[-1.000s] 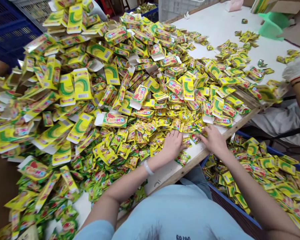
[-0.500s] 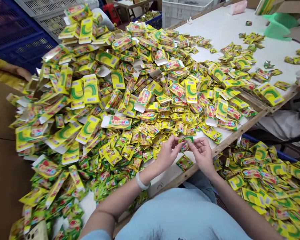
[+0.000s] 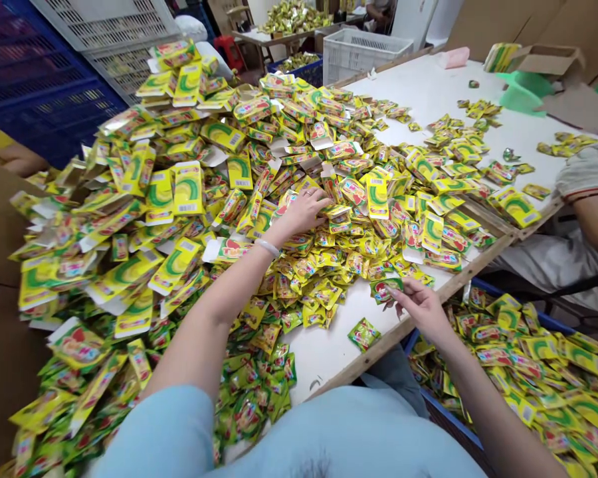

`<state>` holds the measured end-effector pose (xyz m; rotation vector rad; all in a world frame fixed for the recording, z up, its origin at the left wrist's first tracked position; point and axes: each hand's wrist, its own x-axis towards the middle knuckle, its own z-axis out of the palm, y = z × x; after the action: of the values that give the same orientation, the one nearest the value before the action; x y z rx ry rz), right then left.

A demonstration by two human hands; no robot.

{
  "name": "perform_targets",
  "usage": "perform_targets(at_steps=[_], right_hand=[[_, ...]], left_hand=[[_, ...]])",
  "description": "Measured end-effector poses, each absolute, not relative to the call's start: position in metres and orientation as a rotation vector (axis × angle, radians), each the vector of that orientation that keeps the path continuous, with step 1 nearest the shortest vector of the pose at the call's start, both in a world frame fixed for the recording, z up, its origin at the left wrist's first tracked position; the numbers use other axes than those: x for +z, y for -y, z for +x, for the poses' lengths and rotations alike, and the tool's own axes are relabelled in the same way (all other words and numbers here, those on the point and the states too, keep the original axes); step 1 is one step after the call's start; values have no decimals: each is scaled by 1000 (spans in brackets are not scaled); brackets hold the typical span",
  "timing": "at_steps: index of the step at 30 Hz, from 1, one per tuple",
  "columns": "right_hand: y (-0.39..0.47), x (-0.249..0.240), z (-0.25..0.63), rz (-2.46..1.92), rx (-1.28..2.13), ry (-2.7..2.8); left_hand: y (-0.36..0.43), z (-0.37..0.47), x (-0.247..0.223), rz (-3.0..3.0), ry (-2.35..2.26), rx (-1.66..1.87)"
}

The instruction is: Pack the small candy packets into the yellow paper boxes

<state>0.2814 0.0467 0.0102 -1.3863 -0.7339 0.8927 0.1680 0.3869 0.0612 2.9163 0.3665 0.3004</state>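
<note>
My left hand (image 3: 303, 211) reaches over the pile, its fingers apart and resting on a small yellow box (image 3: 285, 201) that it partly covers. Whether it grips the box is hard to see. Near the table's front edge, my right hand (image 3: 421, 307) pinches a green candy packet (image 3: 385, 290) between thumb and fingers. Another green packet (image 3: 363, 334) lies flat on the white table just left of it. Yellow packets (image 3: 323, 292) are heaped between my two hands.
A large heap of yellow boxes (image 3: 187, 189) covers the table's left side. Below the wooden edge (image 3: 369, 358), a blue crate (image 3: 451, 415) on the right holds many boxes. A co-worker's gloved hand (image 3: 585, 171) is at right; another person's hand (image 3: 22, 159) is at left.
My left hand has left the green packet and moved up and left onto the pile. My right hand keeps the packet, slightly to the right. The view has tilted up.
</note>
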Motion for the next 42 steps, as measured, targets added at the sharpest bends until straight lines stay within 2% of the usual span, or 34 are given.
perform_targets(at_steps=[4,6,11,16,19,25,30,38,40,42], right_hand=[[-46,23,285,-1371,837,738],[-49,38,287,-1335,808,734],[-76,79,267,-1171,657,804],[-100,75,242,-1207,489,1028],[-96,71,248,-1303,546,1274],[-76,94,263,-1347,669,1670],[-57,78,263,-1286,948,1440],[-37,54,256,-1306,896,1619],[-41,57,277,-1385,790,1595],[-50,66,315,-1536,522,1498]], left_hand=[[-370,154,59,2586,-445,649],[-344,135,61,2309,-557,709],[-244,93,63,1646,-446,393],[-181,76,65,1394,-431,308],[-176,71,65,1417,-430,330],[-169,71,65,1642,-426,250],[-159,68,63,1590,-392,175],[-146,80,52,1751,-403,91],[-155,90,48,1840,-338,152],[-175,99,43,2049,-302,293]])
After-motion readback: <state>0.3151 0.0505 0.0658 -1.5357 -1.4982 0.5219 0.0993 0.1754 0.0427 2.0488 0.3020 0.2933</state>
